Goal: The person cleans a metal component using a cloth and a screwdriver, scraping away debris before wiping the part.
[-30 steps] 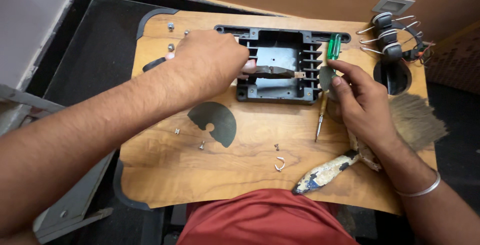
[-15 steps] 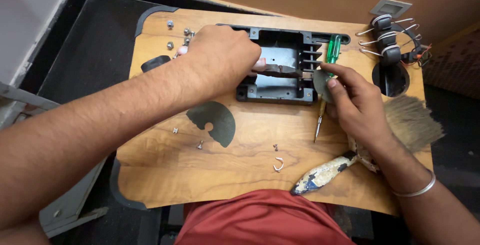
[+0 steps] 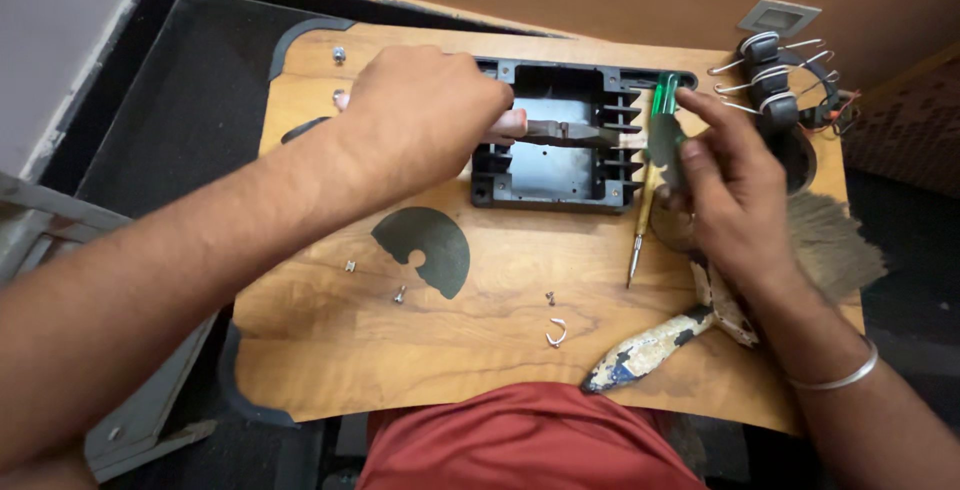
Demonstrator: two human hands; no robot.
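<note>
A black plastic housing with ribbed walls lies on a small wooden board. My left hand reaches into its left side and grips a dark metal strip that spans the cavity. My right hand hovers at the housing's right edge, pinching a small dark half-round piece between thumb and fingers. Right beside it lies a green-handled screwdriver, tip pointing toward me.
A dark part-disc plate lies on the board's middle left. Small screws and a wire clip are scattered near me. An old paintbrush lies at right. A black wired part with metal clips sits top right; nuts top left.
My right hand has risen along the housing's right edge, toward the screwdriver's green handle, taking the small dark piece with it. My left hand shifted slightly, still gripping the metal strip.
</note>
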